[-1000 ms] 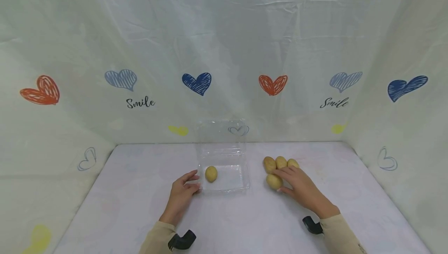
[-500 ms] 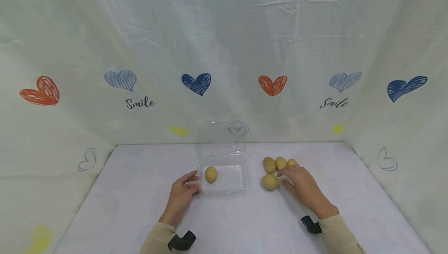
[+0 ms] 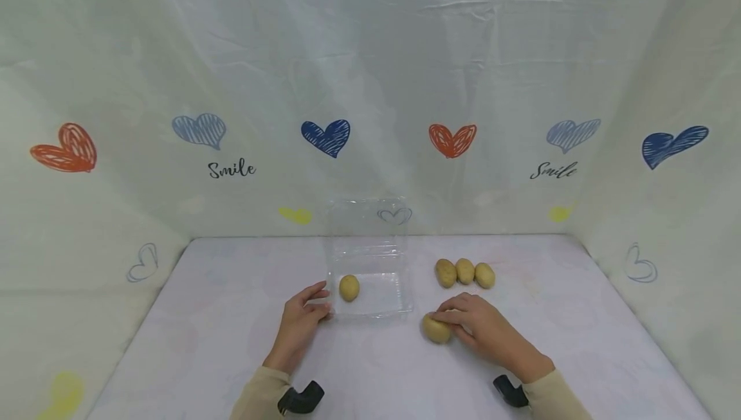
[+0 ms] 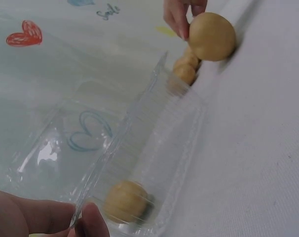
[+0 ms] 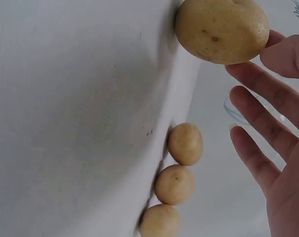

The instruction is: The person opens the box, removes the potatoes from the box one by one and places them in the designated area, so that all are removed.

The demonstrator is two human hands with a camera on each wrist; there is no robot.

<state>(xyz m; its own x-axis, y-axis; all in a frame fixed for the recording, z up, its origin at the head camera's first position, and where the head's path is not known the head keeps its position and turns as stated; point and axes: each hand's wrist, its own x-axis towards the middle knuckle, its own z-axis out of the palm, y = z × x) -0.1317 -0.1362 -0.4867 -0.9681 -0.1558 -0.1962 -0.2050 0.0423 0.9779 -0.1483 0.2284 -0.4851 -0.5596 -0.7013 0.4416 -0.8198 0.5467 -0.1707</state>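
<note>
Potato [image 3: 435,328] under the right hand [image 3: 483,333] lies on the white table [image 3: 231,343], just off the near right corner of the clear plastic box [image 3: 370,288]. The fingertips of that hand touch its top and far side; in the right wrist view the fingers [image 5: 260,128] are spread and nearly straight, only the first ones meeting the potato, so the hand rests against it rather than wrapping it.

Inside the box, near its left wall, sits a second potato [image 3: 349,287]. The box lid [image 3: 366,220] stands open at the far side of the box, upright against the backdrop. The left hand [image 3: 301,323] is at the near left corner of the box; in the left wrist view thumb and a finger [image 4: 93,224] pinch the box's thin rim.

Three more potatoes [image 3: 465,273] lie in a row to the right of the box, touching or nearly touching each other, beyond the right hand and apart from it.
</note>
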